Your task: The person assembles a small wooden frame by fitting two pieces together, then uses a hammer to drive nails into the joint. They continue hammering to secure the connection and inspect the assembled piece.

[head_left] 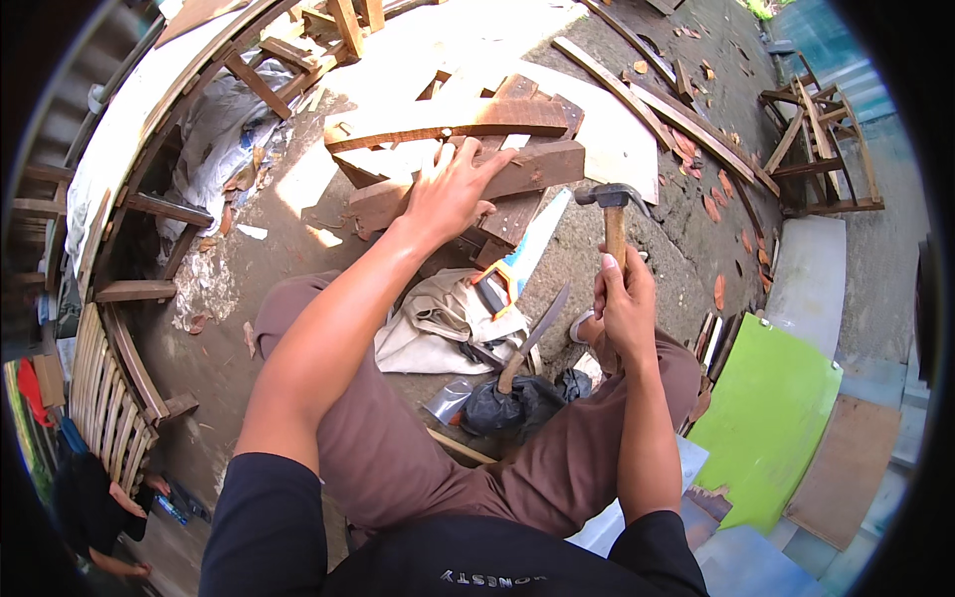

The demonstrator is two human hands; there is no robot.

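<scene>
My left hand (448, 194) lies over a thick brown wooden beam (542, 167), its fingers curled across the top edge and the thumb on the near side. Just beyond it, a curved wooden piece (487, 117) rests on other dark boards. In my right hand (627, 298) is a hammer (615, 224), gripped by its wooden handle with the dark claw head up, to the right of the beam's end. Below the boards, a handsaw (532, 249) with an orange and black handle leans by a beige cloth bag (428, 323). A large curved-bladed knife (537, 333) lies nearer my legs.
A black plastic bag (507, 408) lies between my legs. Long wooden strips (652, 104) lie at the far right, near a wooden chair frame (821, 144). A green panel (771, 418) is on the right. At the lower left another person (95, 507) is partly visible.
</scene>
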